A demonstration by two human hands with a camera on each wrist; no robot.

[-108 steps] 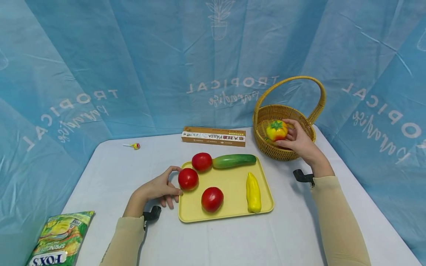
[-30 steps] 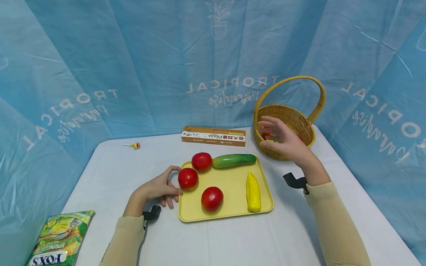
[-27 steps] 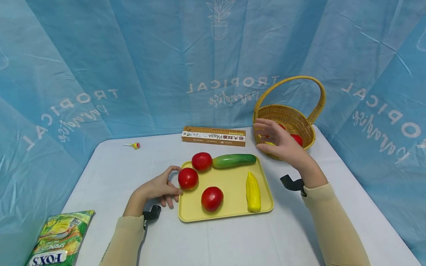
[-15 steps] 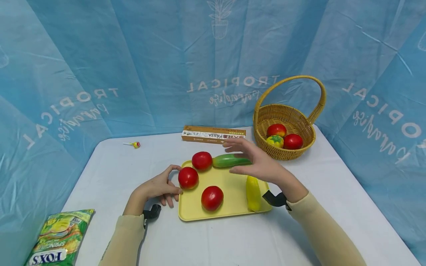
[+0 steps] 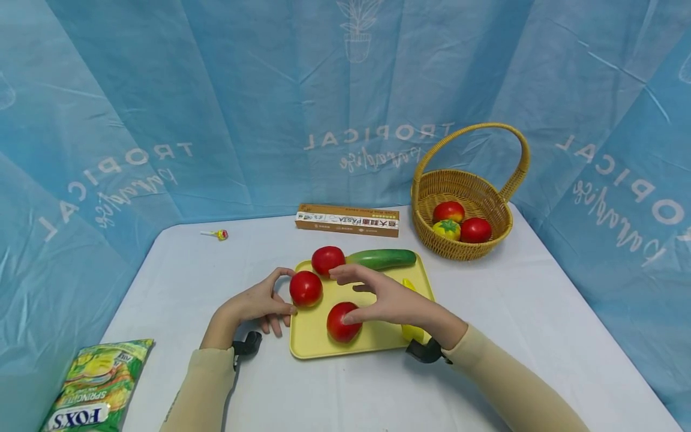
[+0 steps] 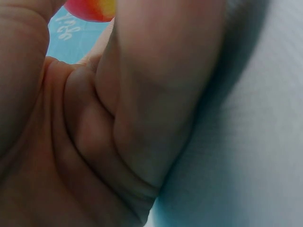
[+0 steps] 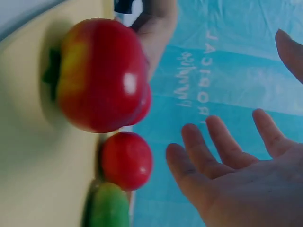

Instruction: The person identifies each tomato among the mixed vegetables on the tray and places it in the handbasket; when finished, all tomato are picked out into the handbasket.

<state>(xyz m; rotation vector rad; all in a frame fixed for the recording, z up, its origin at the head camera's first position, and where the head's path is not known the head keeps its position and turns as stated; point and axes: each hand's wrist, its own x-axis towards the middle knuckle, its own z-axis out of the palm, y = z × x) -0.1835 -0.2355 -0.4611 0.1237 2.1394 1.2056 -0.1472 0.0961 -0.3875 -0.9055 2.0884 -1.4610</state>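
From where I stand, the right hand hangs over the yellow tray, palm sideways, fingers loosely spread and holding nothing. Its thumb is just above the near tomato, which sits toward the front of the tray; whether the two touch is hard to judge from the head view, though the right wrist view shows them apart.

The left hand rests at the tray's left rim, fingers arched but gripping nothing that I can make out, next to the left tomato. The far tomato lies behind that one, by the tip of a green cucumber. A yellow pepper shows partly under the right forearm.

On the white desk, a wicker basket stands beyond the tray to the right, with two red fruits and a yellow-green one inside. A pasta box lies behind the tray.
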